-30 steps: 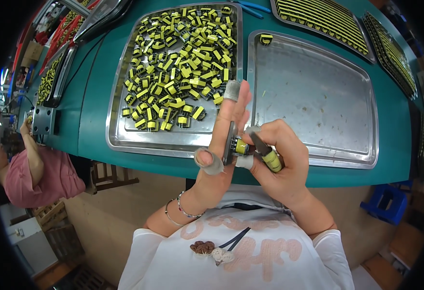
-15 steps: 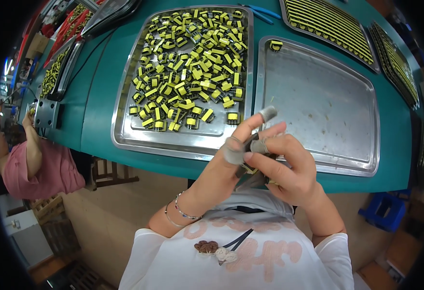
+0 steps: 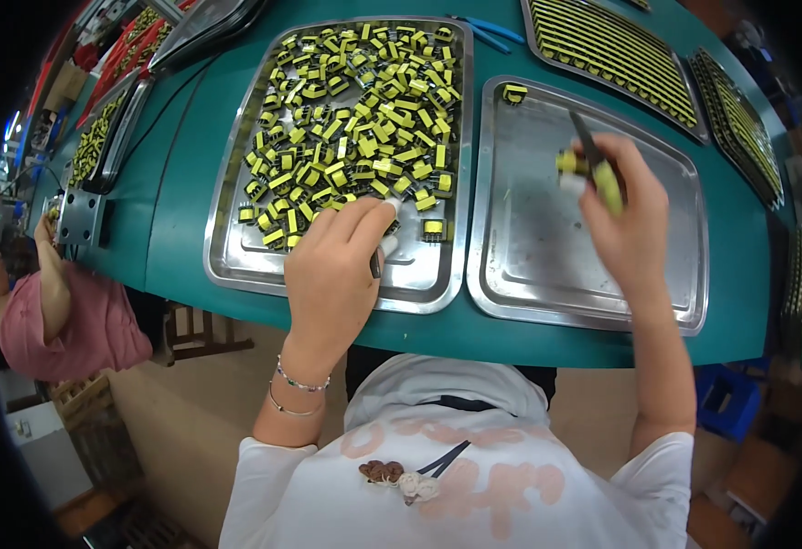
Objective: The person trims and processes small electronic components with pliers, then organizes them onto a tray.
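At the near edge of a heap of small yellow-and-black transformers (image 3: 364, 128), my left hand (image 3: 332, 265) is bent down with thumb and forefinger close together. A dark piece shows beside its palm; what the fingertips hold is partly hidden. Over the right-hand metal tray (image 3: 593, 306), my right hand (image 3: 634, 201) is closed, somewhat smeared by motion. It grips a dark, narrow, blade-like tool (image 3: 588, 137) with a yellow-green part, pointing away from me. A single transformer (image 3: 569, 164) is at its fingertips, above the tray. Pale covers sit on some fingertips.
One transformer (image 3: 514, 93) lies in the right tray's far left corner. Blue-handled pliers (image 3: 492, 33) are behind the trays. Trays of transformers in neat rows (image 3: 611, 59) stand at far right. A person in a pink top (image 3: 76, 320) sits at left. The left tray (image 3: 223, 247) holds the heap.
My hands were together in front of me over the trays' near edge and have parted. The left went to the heap; the right went out over the right tray with the tool and a transformer.
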Demonstrator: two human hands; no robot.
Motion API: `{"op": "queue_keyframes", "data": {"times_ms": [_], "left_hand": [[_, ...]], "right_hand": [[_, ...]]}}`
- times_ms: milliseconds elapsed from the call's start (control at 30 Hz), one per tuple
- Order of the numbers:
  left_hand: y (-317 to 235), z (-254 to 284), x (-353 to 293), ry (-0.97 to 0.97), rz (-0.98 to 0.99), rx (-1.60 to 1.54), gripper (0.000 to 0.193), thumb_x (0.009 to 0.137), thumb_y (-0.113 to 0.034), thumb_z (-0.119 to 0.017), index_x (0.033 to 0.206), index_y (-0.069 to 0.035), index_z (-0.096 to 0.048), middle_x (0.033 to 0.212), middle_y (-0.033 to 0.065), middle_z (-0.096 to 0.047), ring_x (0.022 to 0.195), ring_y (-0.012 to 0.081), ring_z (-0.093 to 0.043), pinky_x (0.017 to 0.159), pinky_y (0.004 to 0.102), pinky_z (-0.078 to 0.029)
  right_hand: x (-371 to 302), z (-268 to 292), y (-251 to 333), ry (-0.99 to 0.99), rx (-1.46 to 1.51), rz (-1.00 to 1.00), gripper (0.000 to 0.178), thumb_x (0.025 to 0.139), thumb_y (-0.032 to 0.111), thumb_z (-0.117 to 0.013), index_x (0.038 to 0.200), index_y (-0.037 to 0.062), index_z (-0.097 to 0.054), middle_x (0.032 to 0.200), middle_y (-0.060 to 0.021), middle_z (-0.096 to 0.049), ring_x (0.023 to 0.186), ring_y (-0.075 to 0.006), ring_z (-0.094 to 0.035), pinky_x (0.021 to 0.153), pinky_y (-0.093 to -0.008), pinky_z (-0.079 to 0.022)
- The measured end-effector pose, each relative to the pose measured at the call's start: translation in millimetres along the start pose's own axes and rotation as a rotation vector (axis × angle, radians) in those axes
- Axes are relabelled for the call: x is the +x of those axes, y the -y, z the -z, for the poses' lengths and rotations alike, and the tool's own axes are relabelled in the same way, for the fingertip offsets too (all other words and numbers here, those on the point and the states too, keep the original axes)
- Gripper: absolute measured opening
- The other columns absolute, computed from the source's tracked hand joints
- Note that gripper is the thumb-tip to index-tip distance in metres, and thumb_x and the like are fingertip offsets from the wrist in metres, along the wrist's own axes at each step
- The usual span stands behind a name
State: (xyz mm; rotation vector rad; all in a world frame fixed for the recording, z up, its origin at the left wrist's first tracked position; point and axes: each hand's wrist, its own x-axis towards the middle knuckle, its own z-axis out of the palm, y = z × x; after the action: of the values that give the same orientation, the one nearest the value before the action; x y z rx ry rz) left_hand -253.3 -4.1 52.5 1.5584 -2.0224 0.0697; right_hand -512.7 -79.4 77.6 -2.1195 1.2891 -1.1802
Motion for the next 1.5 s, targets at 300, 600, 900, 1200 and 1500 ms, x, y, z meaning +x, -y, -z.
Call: {"op": "queue_keyframes", "data": {"times_ms": [300, 600, 900, 1200, 1500], "left_hand": [[5.1, -4.8, -10.5, -0.100, 0.084, -0.227, 0.042, 0.066, 0.005, -0.066, 0.107, -0.005, -0.064, 0.097, 0.0110, -0.065, 0.082, 0.0272, -0.062, 0.067, 0.0320, -0.052], [-8.5, 6.8, -12.7, -0.135, 0.638, -1.532, 0.036, 0.088, -0.003, -0.059, 0.122, 0.004, -0.049, 0.117, 0.0160, -0.057, 0.096, 0.0206, -0.061, 0.081, 0.0361, -0.056], [-29.8, -6.0, -9.1, 0.147, 0.688, -1.979, 0.038, 0.090, -0.011, -0.063, 0.125, -0.002, -0.049, 0.119, 0.0180, -0.057, 0.095, 0.0184, -0.060, 0.077, 0.0308, -0.056], [-43.7, -8.6, -7.6, 0.178, 0.741, -1.918, 0.043, 0.092, -0.014, -0.060, 0.129, 0.002, -0.046, 0.116, 0.0143, -0.058, 0.095, 0.0195, -0.062, 0.082, 0.0327, -0.056], [-46.8, -6.7, -10.5, 0.188, 0.784, -1.950, 0.039, 0.093, -0.013, -0.059, 0.127, 0.003, -0.050, 0.113, 0.0163, -0.062, 0.094, 0.0216, -0.064, 0.079, 0.0335, -0.057]], "right_hand": [[70.0, -30.3, -90.4, 0.037, -0.377, 0.042, 0.029, 0.078, 0.004, -0.065, 0.106, 0.0020, -0.059, 0.100, -0.0156, -0.061, 0.092, -0.0378, -0.057, 0.079, -0.0421, -0.046], [73.7, -52.0, -91.5, 0.028, -0.395, 0.065, 0.028, 0.078, 0.004, -0.064, 0.106, 0.0037, -0.059, 0.100, -0.0145, -0.059, 0.094, -0.0375, -0.057, 0.080, -0.0432, -0.046], [37.4, -9.2, -33.2, 0.180, -0.179, -0.043, 0.021, 0.088, 0.009, -0.055, 0.107, 0.0001, -0.055, 0.097, -0.0140, -0.057, 0.088, -0.0293, -0.057, 0.080, -0.0350, -0.044], [-38.1, 5.9, 26.4, 0.366, 0.086, 0.055, 0.029, 0.075, 0.006, -0.064, 0.103, -0.0019, -0.060, 0.093, -0.0150, -0.060, 0.083, -0.0300, -0.058, 0.075, -0.0342, -0.046], [-43.5, 0.6, 31.3, 0.356, 0.045, 0.097, 0.037, 0.066, 0.002, -0.064, 0.103, 0.0068, -0.063, 0.087, -0.0099, -0.058, 0.084, -0.0304, -0.056, 0.075, -0.0388, -0.045]]}}
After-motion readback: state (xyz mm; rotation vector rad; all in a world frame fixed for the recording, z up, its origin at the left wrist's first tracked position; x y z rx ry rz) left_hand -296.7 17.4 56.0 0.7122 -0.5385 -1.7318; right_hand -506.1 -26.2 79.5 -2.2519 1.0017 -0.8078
